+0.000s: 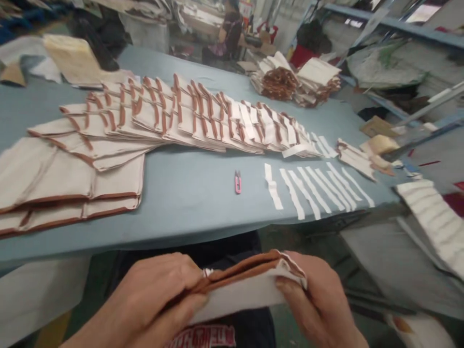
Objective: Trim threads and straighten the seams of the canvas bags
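Over my lap, in front of the table edge, both hands hold a cream fabric piece (239,295) with brown-bound edges. My left hand (159,285) is closed on its left end, thumb in front and fingers behind. At the right end my right hand (319,295) pinches a corner between thumb and fingers. The brown edges run side by side between the hands, slightly parted. Beyond them on the table lie pink-handled thread snips (238,182), blades pointing away, and several white strips (308,191) in a row. Neither hand touches these.
A blue-covered table (195,212) spans the view. Overlapping brown-edged cream fabric pieces (188,116) form a long row, with larger folded ones (72,179) at left. Fabric bundles (277,77) stand at the back right. Metal shelving (398,24) is at right; a person (230,31) sits far back.
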{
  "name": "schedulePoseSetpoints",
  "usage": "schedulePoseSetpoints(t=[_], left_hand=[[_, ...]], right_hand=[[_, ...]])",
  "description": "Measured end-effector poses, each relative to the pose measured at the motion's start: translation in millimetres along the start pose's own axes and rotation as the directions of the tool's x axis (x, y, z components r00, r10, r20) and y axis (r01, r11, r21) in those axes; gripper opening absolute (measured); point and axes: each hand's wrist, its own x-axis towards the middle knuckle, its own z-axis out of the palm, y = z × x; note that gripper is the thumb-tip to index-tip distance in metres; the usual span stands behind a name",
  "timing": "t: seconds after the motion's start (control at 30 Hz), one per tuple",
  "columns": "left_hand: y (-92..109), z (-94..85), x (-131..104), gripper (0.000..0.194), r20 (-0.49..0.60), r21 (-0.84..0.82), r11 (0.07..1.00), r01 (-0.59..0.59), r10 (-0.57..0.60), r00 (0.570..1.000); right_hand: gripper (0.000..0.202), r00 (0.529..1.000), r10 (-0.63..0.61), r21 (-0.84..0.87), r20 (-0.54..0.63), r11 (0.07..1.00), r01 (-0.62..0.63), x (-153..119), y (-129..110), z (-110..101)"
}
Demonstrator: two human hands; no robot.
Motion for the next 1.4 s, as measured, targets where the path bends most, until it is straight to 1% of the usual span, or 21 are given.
schedulePoseSetpoints(t=[0.03,0.07,0.13,0.17,0.23,0.4,0.47,0.5,0.57,0.7,0.8,0.87,0.9,0.93,1.0,1.07,1.13,1.2,1.3,1.37,1.4], left_hand=[[-3,1.7,7,0.014,0.067,0.021,0.999,-0.027,0.026,0.997],[-7,3.5,10,0.016,0.053,0.045,0.998,-0.038,0.035,0.998],[-14,8.1,10,0.022,-0.097,0.137,0.989,-0.052,0.066,0.993],[-16,10.8,6,0.026,-0.179,0.196,0.978,-0.066,0.102,0.979],[-18,16.4,-4,0.032,-0.268,0.32,0.942,-0.1,0.191,0.944],[-13,26.6,-20,0.028,-0.312,0.52,0.838,-0.165,0.365,0.877],[-10,28.9,-21,0.022,-0.322,0.582,0.799,-0.15,0.396,0.86],[-8,29.9,-21,0.02,-0.324,0.6,0.789,-0.131,0.389,0.862],[-6,32.3,-22,0.015,-0.316,0.592,0.799,-0.106,0.352,0.881],[-6,39.0,-23,0.015,-0.347,0.458,0.886,-0.074,0.255,0.903],[-7,40.5,-20,0.012,-0.329,0.351,0.936,0.0,0.123,0.936],[-3,37.9,-16,0.014,-0.231,0.239,0.967,0.088,-0.031,0.973],[0,35.7,-14,0.015,-0.153,0.167,0.975,0.143,-0.118,0.981],[2,33.3,-11,0.016,-0.064,0.09,0.975,0.202,-0.197,0.978],[5,28.8,-7,0.018,0.099,-0.049,0.951,0.306,-0.3,0.949],[3,26.2,-6,0.02,0.17,-0.107,0.928,0.356,-0.336,0.926],[-5,25.9,-8,0.018,0.107,-0.048,0.935,0.351,-0.344,0.933],[-17,27.2,-14,0.015,-0.035,0.075,0.953,0.292,-0.29,0.956],[-34,31.1,-27,0.015,-0.254,0.23,0.965,0.128,-0.067,0.965],[-41,35.1,-35,0.019,-0.317,0.3,0.954,0.021,0.079,0.945],[-43,37.5,-38,0.022,-0.333,0.324,0.946,-0.01,0.124,0.935]], right_hand=[[0.025,0.999,-0.034,-0.017,-0.012,0.999,0.034,5,-2,0],[0.025,0.998,-0.056,-0.03,-0.031,0.998,0.055,8,-4,3],[0.027,0.997,-0.07,-0.03,-0.04,0.997,0.069,11,-6,14],[0.029,0.997,-0.073,-0.014,-0.03,0.997,0.073,11,-6,21],[0.033,0.997,-0.073,0.035,-0.007,0.997,0.073,9,-8,35],[0.041,0.998,-0.065,0.082,0.013,0.995,0.064,6,-15,61],[0.045,0.998,-0.052,0.071,0.024,0.996,0.05,4,-17,66],[0.047,0.998,-0.046,0.064,0.036,0.997,0.044,3,-18,69],[0.048,0.998,-0.041,0.04,0.053,0.998,0.038,0,-19,73],[0.044,0.997,0.006,-0.013,0.072,1.0,-0.005,-6,-18,82],[0.042,0.992,0.066,-0.049,0.111,0.997,-0.061,-7,-18,86],[0.044,0.989,0.091,-0.063,0.118,0.994,-0.084,-7,-19,87],[0.045,0.988,0.094,-0.06,0.124,0.994,-0.087,-7,-20,87],[0.045,0.986,0.089,-0.048,0.138,0.995,-0.083,-7,-21,88],[0.046,0.981,0.065,-0.015,0.184,0.998,-0.064,-8,-24,89],[0.046,0.973,0.065,-0.006,0.224,0.998,-0.065,-10,-26,92],[0.043,0.967,0.097,-0.024,0.234,0.995,-0.094,-13,-26,96],[0.038,0.972,0.119,-0.031,0.204,0.993,-0.116,-17,-24,98],[0.028,0.992,0.098,0.009,0.081,0.995,-0.099,-22,-20,99],[0.024,0.997,0.072,0.027,-0.001,0.997,-0.072,-24,-19,98],[0.023,0.998,0.059,0.028,-0.03,0.998,-0.059,-24,-19,98]])
